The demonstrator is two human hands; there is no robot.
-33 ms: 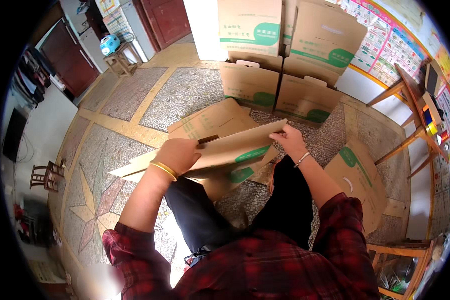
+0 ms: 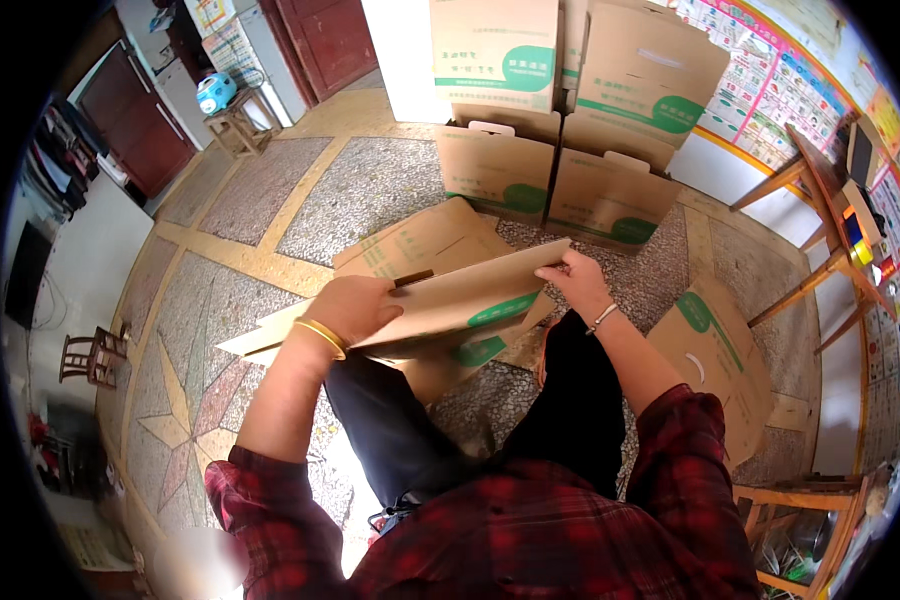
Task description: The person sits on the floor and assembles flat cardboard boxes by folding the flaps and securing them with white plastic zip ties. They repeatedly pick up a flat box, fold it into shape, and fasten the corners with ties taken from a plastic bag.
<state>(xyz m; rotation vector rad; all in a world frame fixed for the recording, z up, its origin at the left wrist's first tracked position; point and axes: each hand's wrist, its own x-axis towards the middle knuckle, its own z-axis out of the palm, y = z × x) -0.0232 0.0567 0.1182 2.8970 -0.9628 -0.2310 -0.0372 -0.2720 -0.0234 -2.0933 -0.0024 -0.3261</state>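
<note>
One wooden chair [image 2: 88, 358] is seen at the far left, and beyond it a rounded blue thing [image 2: 216, 92] is borne on a wooden stool [image 2: 238, 130], presumably so that it is kept off the floor. The upper edge of a flattened box [image 2: 460, 298] is clasped toward its left by the left hand [image 2: 348, 305]; the thumb is laid along the near side, but how the fingers are set behind cannot be told. The flattened box is held slantwise in front of the knees, probably so that its long edge is steadied from two places. Behind it, a flat cardboard piece [image 2: 410, 242] is laid on the floor. Farther back, upright boxes [image 2: 495, 165] are stood side by side, seemingly so that floor space is saved. The flattened box's upper right corner is pinched between the thumb and fingers of the right hand [image 2: 582, 283]. To the right, another flat piece [image 2: 718, 375] is spread on the floor, short of a wooden table [image 2: 818, 172].
</note>
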